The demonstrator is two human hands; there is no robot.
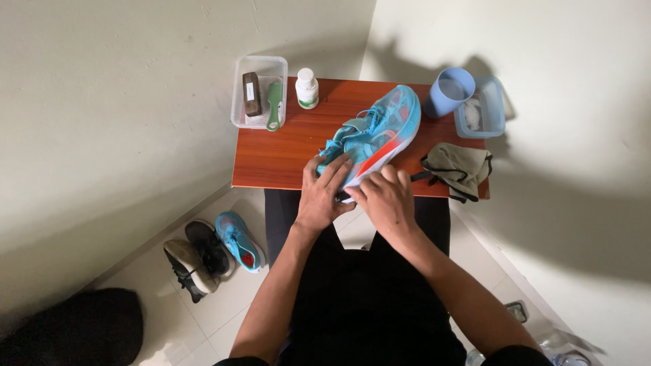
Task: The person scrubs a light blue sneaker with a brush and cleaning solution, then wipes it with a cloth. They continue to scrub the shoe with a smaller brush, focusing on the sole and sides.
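Left hand (324,193) lies flat, fingers spread, pressed on the heel end of the blue running shoe (376,132). Right hand (386,196) is curled, fingers bent against the shoe's sole edge. The shoe lies tilted on the wooden tabletop (285,149), beside a grey cloth (461,168).

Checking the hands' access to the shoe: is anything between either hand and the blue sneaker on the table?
Nothing visible: the left hand and right hand already rest directly on the blue sneaker.
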